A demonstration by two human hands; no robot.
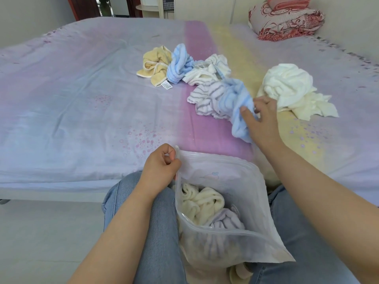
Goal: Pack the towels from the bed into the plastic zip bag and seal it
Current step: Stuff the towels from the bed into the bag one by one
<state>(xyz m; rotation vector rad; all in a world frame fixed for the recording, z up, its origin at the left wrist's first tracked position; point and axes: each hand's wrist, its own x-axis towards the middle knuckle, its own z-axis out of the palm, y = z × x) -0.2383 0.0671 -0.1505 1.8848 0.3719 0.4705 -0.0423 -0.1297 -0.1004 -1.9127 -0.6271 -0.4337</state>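
The zip bag (223, 226) stands open on the person's lap, between the knees, its mouth gaping upward. Inside lie a cream towel (202, 201) and a lilac striped towel (227, 223); their lower parts blur behind the frosted plastic. The bag's bottom runs out of the frame, and a cream fold below it cannot be placed as inside or outside.

The left hand (161, 166) is curled, thumb and fingers pinching the bag's upper left rim and holding it up. The forearm comes up from the lower edge over the left thigh.

The right hand (259, 117) reaches out over the bed (71, 95). Its thumb and fingers grip a light blue towel (235, 107), which hangs bunched from the hand with its lower end just above the sheet. The fingertips are hidden behind the cloth.

Touching that towel on the left lies a grey striped towel (207, 97). Just to the right of the hand sits a white towel (287, 83) heaped on a cream one (307, 109); where one ends and the other starts is hard to make out. Farther back lie a yellow towel (153, 66), a second blue towel (178, 63) and a white striped towel (209, 70), all touching in a row.

A folded red-patterned quilt (285, 19) sits at the bed's far right corner, cut off by the top edge.
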